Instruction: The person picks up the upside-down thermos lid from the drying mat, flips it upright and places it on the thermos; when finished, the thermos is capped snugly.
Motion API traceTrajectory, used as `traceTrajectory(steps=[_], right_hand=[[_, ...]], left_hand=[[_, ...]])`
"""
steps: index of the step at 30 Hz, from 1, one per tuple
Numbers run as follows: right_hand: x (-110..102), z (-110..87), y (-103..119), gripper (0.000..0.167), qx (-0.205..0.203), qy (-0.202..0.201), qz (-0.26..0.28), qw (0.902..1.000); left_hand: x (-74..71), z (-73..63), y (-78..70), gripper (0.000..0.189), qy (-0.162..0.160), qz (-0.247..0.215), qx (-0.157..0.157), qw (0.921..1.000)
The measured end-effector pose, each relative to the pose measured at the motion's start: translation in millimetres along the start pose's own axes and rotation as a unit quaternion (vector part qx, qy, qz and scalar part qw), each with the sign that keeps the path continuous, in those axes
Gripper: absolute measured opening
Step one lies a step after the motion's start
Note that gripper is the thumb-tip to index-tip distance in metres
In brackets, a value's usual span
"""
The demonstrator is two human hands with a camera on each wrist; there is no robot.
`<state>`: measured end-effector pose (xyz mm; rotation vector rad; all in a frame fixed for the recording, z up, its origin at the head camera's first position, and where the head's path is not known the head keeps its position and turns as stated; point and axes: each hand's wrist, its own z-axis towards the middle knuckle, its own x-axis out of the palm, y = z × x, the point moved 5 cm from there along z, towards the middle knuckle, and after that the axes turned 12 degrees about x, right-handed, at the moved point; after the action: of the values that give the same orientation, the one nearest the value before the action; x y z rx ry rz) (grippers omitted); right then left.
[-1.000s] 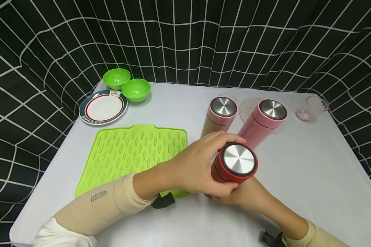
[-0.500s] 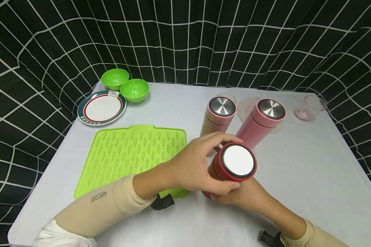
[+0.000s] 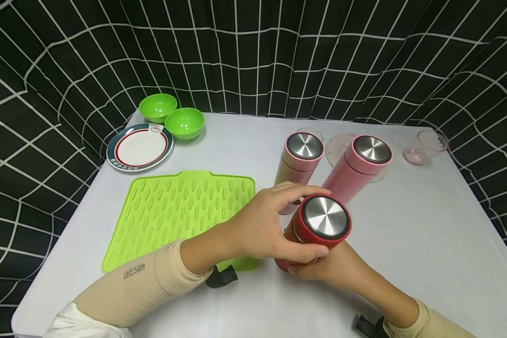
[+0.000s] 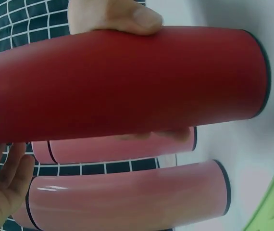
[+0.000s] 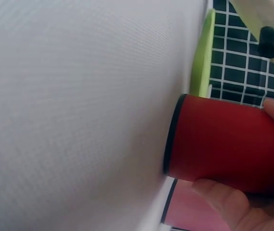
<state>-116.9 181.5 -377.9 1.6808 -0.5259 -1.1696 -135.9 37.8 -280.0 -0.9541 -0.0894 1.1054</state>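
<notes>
Both hands are on a red thermos bottle [image 3: 326, 217] with a brushed-metal disc on its lid. My left hand [image 3: 270, 230] grips the lid end, thumb on the near side and fingers on the far side. Lower down, my right hand [image 3: 340, 267] holds the body; in the left wrist view its thumb [image 4: 146, 20] lies along the red wall. The right wrist view has the bottle's dark-rimmed base close to the white cloth; whether it touches is unclear. Behind the bottle stand a pale pink-beige thermos [image 3: 302, 157] and a pink thermos [image 3: 357, 169], both upright and lidded.
A lime-green ridged mat [image 3: 186, 206] lies left of the hands. Farther back are a rimmed plate [image 3: 140, 148] and two green bowls [image 3: 158, 108]. Clear glassware, including a pinkish glass [image 3: 426, 148], stands at the back right. A black gridded curtain [image 3: 253, 56] surrounds the table.
The red thermos has shifted slightly left at its lower end, so more of its body shows beneath my left hand. The left thumb has moved a little along the lid. Other things stay put.
</notes>
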Motion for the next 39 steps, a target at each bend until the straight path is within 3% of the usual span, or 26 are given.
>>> traceTrajectory(steps=[9, 15, 19, 24, 30, 39], right_hand=[[-1, -1.9, 24, 0.049, -0.052, -0.014, -0.003, 0.9986], [-1, -1.4, 1, 0.054, -0.034, -0.032, -0.032, 0.9984], [-2, -1.7, -2, 0.053, -0.028, -0.048, -0.066, 0.9963], [-2, -1.7, -1, 0.050, -0.017, -0.034, -0.043, 0.9983], [1, 1.0, 1, 0.048, -0.054, -0.021, -0.015, 0.9982], [-1, -2.7, 27, 0.048, -0.069, -0.016, 0.011, 0.9974]], left_hand=[[0.8, 2.4, -2.3, 0.079, 0.019, 0.012, 0.004, 0.9997], [4.1, 3.0, -0.5, 0.077, 0.030, 0.007, 0.003, 0.9995], [6.7, 3.6, 1.2, 0.080, 0.034, -0.007, 0.007, 0.9994], [7.8, 4.2, 4.5, 0.080, 0.037, -0.050, 0.017, 0.9979], [2.5, 2.9, 5.5, 0.087, 0.019, -0.092, 0.029, 0.9952], [2.9, 2.6, 6.1, 0.078, 0.036, -0.066, 0.023, 0.9969]])
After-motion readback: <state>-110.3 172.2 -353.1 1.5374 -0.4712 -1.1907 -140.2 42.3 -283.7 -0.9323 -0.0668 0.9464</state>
